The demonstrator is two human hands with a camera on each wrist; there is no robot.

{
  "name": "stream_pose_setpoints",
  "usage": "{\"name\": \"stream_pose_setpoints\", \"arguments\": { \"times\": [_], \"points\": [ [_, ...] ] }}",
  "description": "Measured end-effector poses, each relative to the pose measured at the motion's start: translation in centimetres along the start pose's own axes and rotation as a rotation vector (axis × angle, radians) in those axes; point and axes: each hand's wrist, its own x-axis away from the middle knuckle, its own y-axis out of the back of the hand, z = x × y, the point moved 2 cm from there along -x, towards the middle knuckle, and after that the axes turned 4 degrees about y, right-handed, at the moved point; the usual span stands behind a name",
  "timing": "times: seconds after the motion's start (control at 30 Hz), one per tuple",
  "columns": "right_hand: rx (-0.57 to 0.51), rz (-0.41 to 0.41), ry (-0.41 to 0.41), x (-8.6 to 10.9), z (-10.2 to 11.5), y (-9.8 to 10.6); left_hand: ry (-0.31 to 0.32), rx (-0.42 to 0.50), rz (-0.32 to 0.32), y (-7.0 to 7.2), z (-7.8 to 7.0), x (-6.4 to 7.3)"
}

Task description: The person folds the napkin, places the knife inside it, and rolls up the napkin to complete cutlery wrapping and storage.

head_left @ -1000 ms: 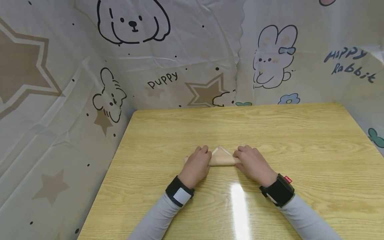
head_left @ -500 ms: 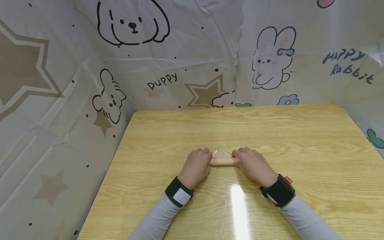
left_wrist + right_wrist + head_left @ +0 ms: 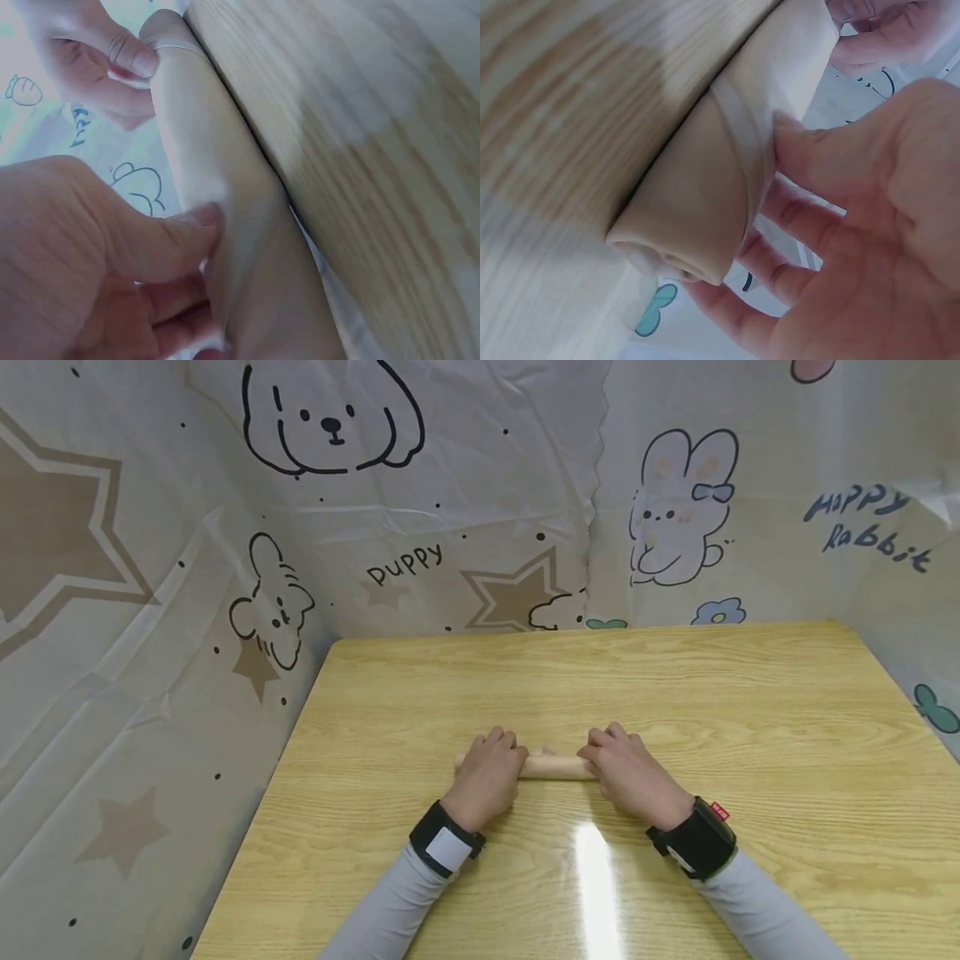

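A beige cloth (image 3: 557, 767), rolled into a tube, lies crosswise on the wooden table (image 3: 570, 685). A small bit of its pointed corner shows behind the roll. My left hand (image 3: 483, 783) grips the left part, its thumb on the near side in the left wrist view and the fingers curled round the far side. Toward the other end my right hand (image 3: 637, 777) holds the roll between thumb and fingers. In the right wrist view the cloth's layered end (image 3: 667, 262) shows, with an edge (image 3: 739, 139) slanting across the tube.
Behind the table hangs a pale curtain (image 3: 480, 493) printed with animals, stars and words, and it runs along the left side too. Black bands (image 3: 447, 839) sit on both wrists over grey sleeves (image 3: 390, 906). A bright reflection (image 3: 597, 885) lies on the tabletop.
The cloth's triangular corner behind the roll has been rolled in until only a small tip shows. Both hands stay at the roll, their fingers shifting slightly.
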Motion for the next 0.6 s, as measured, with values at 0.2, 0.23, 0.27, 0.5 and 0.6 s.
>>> {"name": "stream_pose_setpoints", "arguments": {
  "times": [0.2, 0.23, 0.27, 0.5, 0.6],
  "points": [
    [-0.032, -0.034, -0.030, -0.01, -0.20, -0.28, 0.039, 0.097, 0.011, -0.46, -0.14, -0.12],
    [-0.035, -0.048, -0.025, -0.05, -0.19, -0.30, 0.041, 0.093, 0.000, -0.52, -0.22, -0.14],
    [-0.034, -0.061, -0.019, -0.07, -0.18, -0.32, 0.043, 0.091, -0.013, -0.54, -0.33, -0.16],
    [-0.070, -0.095, -0.035, 0.02, 0.26, 0.14, 0.024, 0.131, -0.044, -0.35, -0.71, 0.04],
    [-0.104, -0.067, -0.061, 0.16, 0.50, 0.44, -0.007, 0.153, -0.035, 0.02, -0.65, 0.21]
  ]
}}
